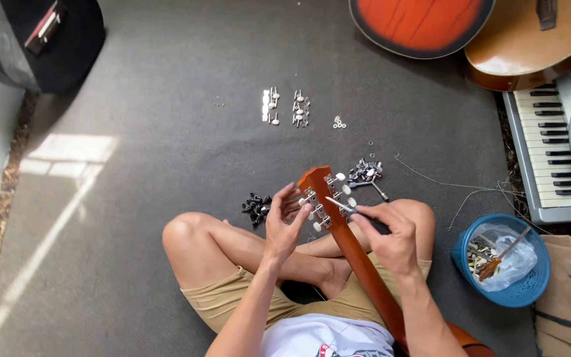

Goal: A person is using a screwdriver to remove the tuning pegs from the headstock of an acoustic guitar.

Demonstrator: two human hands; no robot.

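Head view looks down on a person sitting cross-legged on dark grey floor matting [166, 119], with the orange-brown wooden guitar headstock [322, 188] propped up over the lap, its back face and silver tuning machines turned upward, probably so the small fittings can be reached from above. The left hand [284, 221] is closed around the left edge of the headstock, fingers curled on the tuner knobs, which steadies it. The right hand [386, 233] is clamped on a slim black-handled screwdriver [355, 211], whose metal tip rests against the tuners just beyond the fingertips. The neck runs back from both hands toward the body, between the knees.

Just beyond the left hand lies a small heap of black tuner parts [256, 206]; just past the headstock, a second cluster of dark and silver tuner parts [365, 172]. Further out, two neat rows of silver tuning pegs [285, 107] and a few small white washers [339, 122] are laid in order, likely to keep them sorted. Loose wire strings [457, 188] trail to the right.

Beside the right hand stands a round blue plastic basket [530, 285], holding a clear plastic bag [515, 258] and an orange-handled tool [497, 261]; what else it holds I cannot tell. Well away sit two more guitar bodies [424, 23] and a keyboard [546, 145].
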